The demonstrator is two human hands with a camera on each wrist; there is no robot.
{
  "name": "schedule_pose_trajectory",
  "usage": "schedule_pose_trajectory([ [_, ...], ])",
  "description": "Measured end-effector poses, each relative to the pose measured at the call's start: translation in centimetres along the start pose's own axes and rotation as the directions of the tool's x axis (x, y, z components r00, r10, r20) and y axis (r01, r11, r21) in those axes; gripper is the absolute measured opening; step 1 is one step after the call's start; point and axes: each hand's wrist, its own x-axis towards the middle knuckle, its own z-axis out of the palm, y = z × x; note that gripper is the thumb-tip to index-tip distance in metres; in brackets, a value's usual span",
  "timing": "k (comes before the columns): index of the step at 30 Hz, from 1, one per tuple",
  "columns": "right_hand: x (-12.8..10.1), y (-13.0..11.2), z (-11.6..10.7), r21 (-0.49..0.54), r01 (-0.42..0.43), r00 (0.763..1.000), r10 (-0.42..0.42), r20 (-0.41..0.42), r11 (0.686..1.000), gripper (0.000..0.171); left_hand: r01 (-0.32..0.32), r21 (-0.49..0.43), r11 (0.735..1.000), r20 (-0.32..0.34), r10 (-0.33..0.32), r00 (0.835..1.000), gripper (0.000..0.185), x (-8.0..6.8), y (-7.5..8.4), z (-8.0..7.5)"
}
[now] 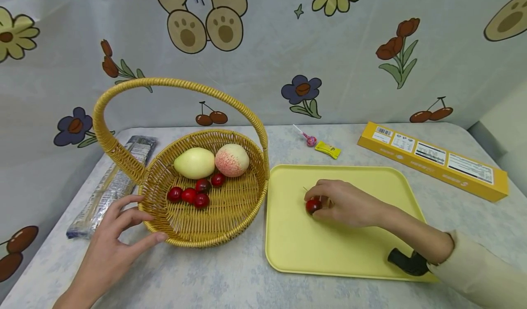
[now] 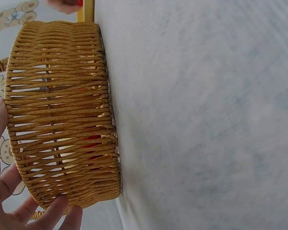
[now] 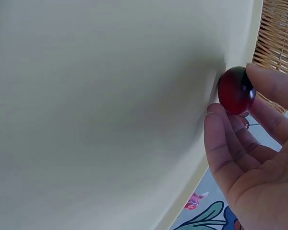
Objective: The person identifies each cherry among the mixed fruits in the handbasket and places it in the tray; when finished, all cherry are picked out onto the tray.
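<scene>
On the yellow tray (image 1: 325,252), my right hand (image 1: 350,204) pinches a dark red cherry (image 1: 313,205) between thumb and fingers; its thin stem shows in the head view. The right wrist view has the same cherry (image 3: 236,92) at the fingertips, close to the tray's surface. My left hand (image 1: 113,236) is spread at the near left side of the wicker basket (image 1: 240,210), its fingers touching the outer wall and rim. Inside the basket lie a pale yellow pear (image 1: 194,163), a speckled pink-and-white peach (image 1: 232,160) and several cherries (image 1: 201,201).
The basket's tall handle (image 1: 181,84) arches over it. A silvery plastic package (image 1: 111,190) lies left of the basket. Behind the tray are a lollipop (image 1: 310,141) and a yellow wrapped candy (image 1: 327,150). A long yellow box (image 1: 432,160) sits at the back right.
</scene>
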Motion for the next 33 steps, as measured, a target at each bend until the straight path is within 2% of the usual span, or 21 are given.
schedule_pose_trajectory([
  [8,0.0,-0.4,-0.2,-0.052,-0.008,1.000,0.007,-0.013,0.999,0.025,-0.013,0.004,1.000,-0.005,0.013,1.000,0.029,0.0,0.0,0.0],
  [14,0.1,-1.6,-0.6,-0.096,0.026,0.998,-0.032,-0.059,0.995,0.025,-0.016,0.002,1.000,-0.007,0.016,1.000,0.029,0.0,0.0,0.0],
  [19,0.3,-3.5,-0.9,-0.091,0.104,0.986,-0.115,-0.123,0.990,0.022,-0.013,0.000,1.000,-0.006,0.013,1.000,0.029,0.0,0.0,0.0],
  [26,1.6,-6.6,-0.7,-0.051,0.224,0.953,-0.229,-0.198,0.973,0.023,0.018,-0.016,1.000,0.017,-0.018,1.000,0.030,0.1,0.2,0.0],
  [33,4.4,-9.5,-0.1,-0.081,0.313,0.929,-0.323,-0.184,0.946,0.024,0.021,-0.045,0.999,0.020,-0.021,1.000,0.029,-0.1,0.2,0.0],
])
